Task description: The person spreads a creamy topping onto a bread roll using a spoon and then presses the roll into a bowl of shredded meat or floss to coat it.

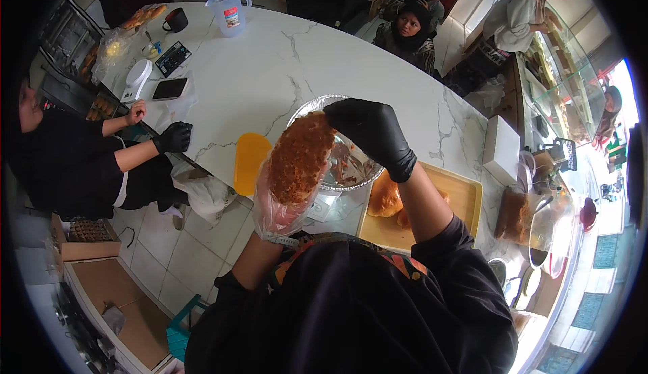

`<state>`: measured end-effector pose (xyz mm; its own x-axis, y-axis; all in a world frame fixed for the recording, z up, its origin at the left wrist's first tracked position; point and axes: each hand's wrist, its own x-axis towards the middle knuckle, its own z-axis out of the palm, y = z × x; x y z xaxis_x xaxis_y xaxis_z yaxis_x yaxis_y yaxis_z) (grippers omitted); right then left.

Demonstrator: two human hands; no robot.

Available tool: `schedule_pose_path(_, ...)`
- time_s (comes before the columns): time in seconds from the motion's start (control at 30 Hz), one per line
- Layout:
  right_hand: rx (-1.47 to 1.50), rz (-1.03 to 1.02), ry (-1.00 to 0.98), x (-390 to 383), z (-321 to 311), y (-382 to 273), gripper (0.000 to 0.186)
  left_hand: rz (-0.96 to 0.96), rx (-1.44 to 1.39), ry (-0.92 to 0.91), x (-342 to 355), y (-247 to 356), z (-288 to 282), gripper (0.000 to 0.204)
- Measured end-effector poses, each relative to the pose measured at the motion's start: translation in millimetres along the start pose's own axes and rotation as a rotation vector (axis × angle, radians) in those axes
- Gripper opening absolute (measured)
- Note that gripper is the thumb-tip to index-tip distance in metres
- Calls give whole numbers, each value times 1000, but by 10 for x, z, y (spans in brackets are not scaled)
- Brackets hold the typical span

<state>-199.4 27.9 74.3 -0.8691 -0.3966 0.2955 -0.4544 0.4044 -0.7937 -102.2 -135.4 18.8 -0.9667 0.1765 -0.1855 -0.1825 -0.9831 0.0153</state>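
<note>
An oval bread bun (300, 158) coated with a brown crumbly topping is held up in front of me. My left hand (283, 215), in a thin transparent plastic glove, is closed around its lower end. At the far upper end, my right hand (371, 131), in a black glove, grips the edge with its fingers bent down; the fingertips are partly hidden. Under and behind the bun stands a round foil tray (312, 102) with brown topping remnants (349, 165) in it. Left of the bun lies a flat orange-yellow scraper-like piece (248, 165).
A tray (466, 198) with shiny golden buns (385, 197) sits right, under my forearm. A white box (501, 150) is beyond it. Left, a co-worker's black-gloved hand (174, 138) rests by a phone (170, 89) and white scale (137, 78). A jug (229, 13) stands far back.
</note>
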Motion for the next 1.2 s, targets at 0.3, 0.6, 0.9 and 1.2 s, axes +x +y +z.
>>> schedule_pose_path(0.3, 20, -11, -64, 4, -96, -95, 15, 46, 56, -17, 23, -7, -40, 39)
schedule_pose_path(0.6, 84, -175, 9, 6, -37, -176, 15, 50, 100, -20, 9, -21, -20, 38)
schedule_pose_path(0.9, -36, -168, -11, -5, -108, -245, 14, 22, 51, 15, -10, -20, -8, 40)
schedule_pose_path(1.2, 116, -61, 34, 52, -138, -88, 13, -7, 92, -19, -12, -49, -32, 38)
